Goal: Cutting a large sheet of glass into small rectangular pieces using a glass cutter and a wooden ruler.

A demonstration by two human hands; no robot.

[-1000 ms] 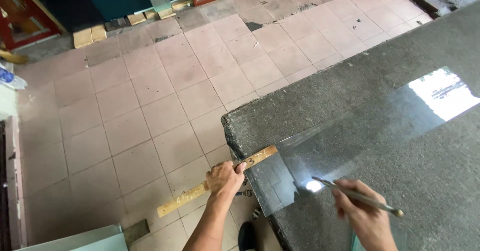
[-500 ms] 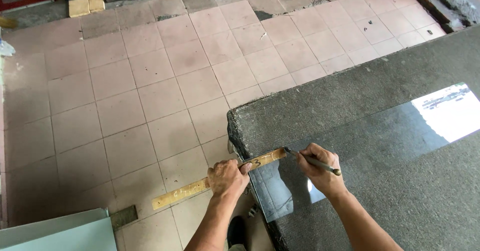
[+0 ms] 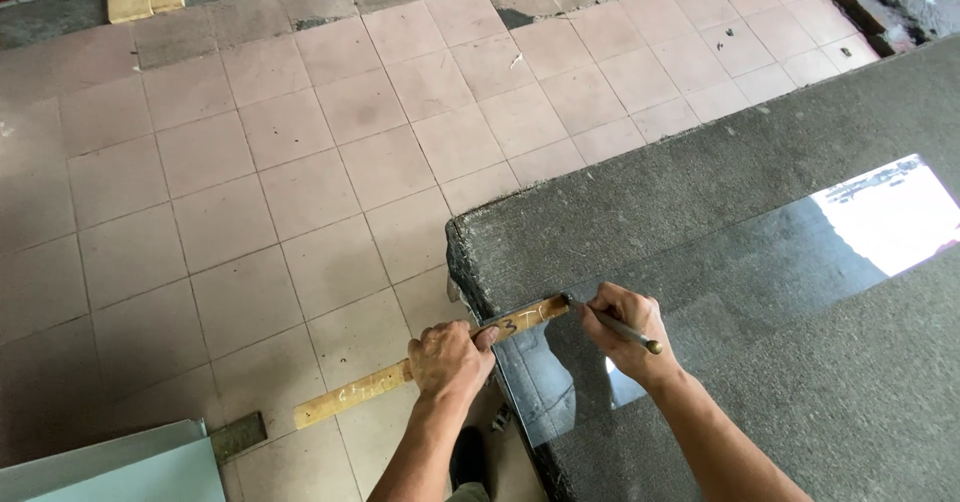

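Head view: a wooden ruler (image 3: 430,362) is pinned by the left hand (image 3: 450,357), clenched on it — its long axis runs from the floor side up onto the slab (image 3: 760,212). At its far end a scriber (image 3: 620,327) is gripped in the right hand (image 3: 625,332), tip touching the ruler's end.

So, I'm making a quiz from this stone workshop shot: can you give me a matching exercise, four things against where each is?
Things:
1. left hand
2. right hand
3. wooden strip
4. bright reflection

Places:
A. on the polished slab, far right
B. holding a thin metal tool
C. sticking out past the slab's end, over the floor tiles
D. gripping the wooden strip

Pairs: 1-D, 2-B, 3-C, 4-A
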